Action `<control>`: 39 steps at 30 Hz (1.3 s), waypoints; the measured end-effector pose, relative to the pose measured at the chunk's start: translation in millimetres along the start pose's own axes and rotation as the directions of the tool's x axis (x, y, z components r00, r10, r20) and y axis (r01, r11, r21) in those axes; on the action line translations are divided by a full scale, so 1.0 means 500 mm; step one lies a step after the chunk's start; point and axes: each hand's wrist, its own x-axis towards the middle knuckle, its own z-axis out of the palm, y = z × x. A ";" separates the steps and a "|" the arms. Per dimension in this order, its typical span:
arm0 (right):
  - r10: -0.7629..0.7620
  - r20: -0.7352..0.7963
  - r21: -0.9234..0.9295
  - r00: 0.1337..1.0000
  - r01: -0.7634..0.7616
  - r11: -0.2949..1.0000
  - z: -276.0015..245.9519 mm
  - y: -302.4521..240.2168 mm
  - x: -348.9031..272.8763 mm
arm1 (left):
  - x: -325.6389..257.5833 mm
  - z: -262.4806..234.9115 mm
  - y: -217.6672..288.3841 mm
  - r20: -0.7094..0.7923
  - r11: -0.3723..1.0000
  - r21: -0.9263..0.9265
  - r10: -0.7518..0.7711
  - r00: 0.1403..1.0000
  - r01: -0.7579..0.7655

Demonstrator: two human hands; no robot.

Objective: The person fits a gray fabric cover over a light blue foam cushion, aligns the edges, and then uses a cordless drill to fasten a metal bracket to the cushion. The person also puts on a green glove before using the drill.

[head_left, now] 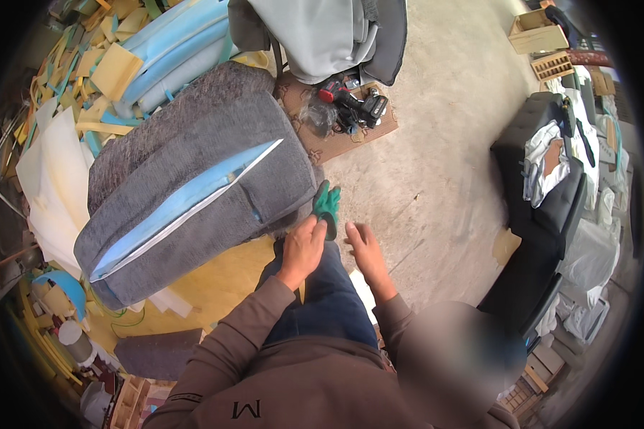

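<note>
My left hand (303,248) is closed on the dark cuff of a green work glove (328,199), whose fingers point away from me. Just to the right, my right hand (367,256) is apart from the glove, fingers loosely stretched and nothing visible in them. Beyond my left hand lies a large grey fabric-covered cushion (272,154). A long gap in its cover bares light blue foam (172,204) along a white edge.
At the far side, a cordless drill (342,107) and a clear plastic bag (318,118) rest on a brown patterned board (334,146). Foam offcuts (116,71) pile up at the far left. A black sofa piece (526,272) stands on the right, across the concrete floor (436,164).
</note>
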 end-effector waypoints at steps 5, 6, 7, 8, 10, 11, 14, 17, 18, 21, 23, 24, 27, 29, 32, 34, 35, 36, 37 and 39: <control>-0.103 0.258 -0.306 0.961 0.183 0.934 0.002 0.008 -0.017 | -0.012 -0.027 -0.001 0.174 0.919 0.094 0.363 0.915 -0.383; -0.084 0.233 -0.312 0.969 0.156 0.937 0.006 0.017 -0.010 | -0.015 -0.032 0.001 0.175 0.909 0.130 0.373 0.911 -0.397; -0.078 0.209 -0.299 0.975 0.140 0.944 0.016 0.028 0.002 | -0.020 -0.035 0.002 0.198 0.890 0.164 0.392 0.898 -0.425; -0.043 0.182 -0.295 0.982 0.097 0.951 0.019 0.041 0.013 | -0.024 -0.038 0.002 0.186 0.875 0.208 0.403 0.896 -0.437; 0.073 0.195 -0.342 0.978 -0.002 0.940 0.021 0.066 0.034 | -0.032 -0.038 -0.005 0.237 0.816 0.226 0.484 0.843 -0.532; 0.181 0.225 -0.366 0.957 -0.090 0.926 0.018 0.076 0.045 | -0.035 -0.036 -0.013 0.239 0.804 0.219 0.505 0.829 -0.553; 0.424 0.495 -0.138 0.758 -0.413 0.900 -0.004 0.094 0.077 | -0.036 -0.021 -0.047 0.250 0.829 0.307 0.403 0.880 -0.467; 0.260 0.809 0.127 0.528 -0.588 0.799 -0.030 0.099 0.094 | -0.025 0.004 -0.078 0.264 0.884 0.408 0.125 0.956 -0.228; 0.129 0.893 0.192 0.432 -0.623 0.758 -0.037 0.096 0.102 | -0.020 0.016 -0.081 0.269 0.885 0.420 0.088 0.959 -0.199; 0.109 0.510 0.268 0.853 -0.278 0.923 -0.036 0.084 0.139 | -0.001 0.066 -0.067 0.228 0.881 0.462 -0.012 0.974 -0.097; 0.148 0.175 0.348 0.973 -0.201 0.916 -0.033 0.070 0.182 | 0.012 0.106 -0.038 0.256 0.887 0.417 0.092 0.962 -0.196; 0.083 0.224 0.532 0.971 -0.193 0.825 -0.033 0.062 0.209 | 0.024 0.127 -0.021 0.269 0.882 0.408 0.131 0.954 -0.236; -0.184 0.369 0.798 0.911 -0.210 0.565 -0.053 0.048 0.282 | 0.066 0.193 0.038 0.327 0.894 0.355 0.154 0.933 -0.272; -0.148 0.276 0.695 0.950 -0.091 0.713 -0.081 0.037 0.352 | 0.091 0.227 0.074 0.321 0.925 0.279 0.162 0.933 -0.257; -0.187 0.378 0.506 0.907 -0.033 0.862 -0.133 0.034 0.439 | 0.153 0.267 0.122 0.245 0.963 0.237 0.066 0.967 -0.126; -0.217 0.445 0.319 0.869 0.072 0.945 -0.158 0.023 0.504 | 0.185 0.302 0.156 0.237 0.965 0.200 0.119 0.964 -0.169; -0.116 0.419 0.267 0.901 0.000 0.964 -0.171 0.016 0.532 | 0.198 0.319 0.173 0.237 0.964 0.197 0.129 0.963 -0.178; -0.022 0.364 0.209 0.931 -0.058 0.976 -0.185 0.006 0.555 | 0.209 0.334 0.190 0.239 0.963 0.192 0.141 0.961 -0.190; 0.065 0.300 0.155 0.952 -0.115 0.981 -0.198 -0.010 0.580 | 0.217 0.348 0.207 0.234 0.965 0.149 0.176 0.956 -0.214; 0.294 0.327 0.076 0.898 -0.335 0.939 -0.228 -0.049 0.612 | 0.228 0.369 0.240 0.306 0.964 0.079 0.220 0.926 -0.255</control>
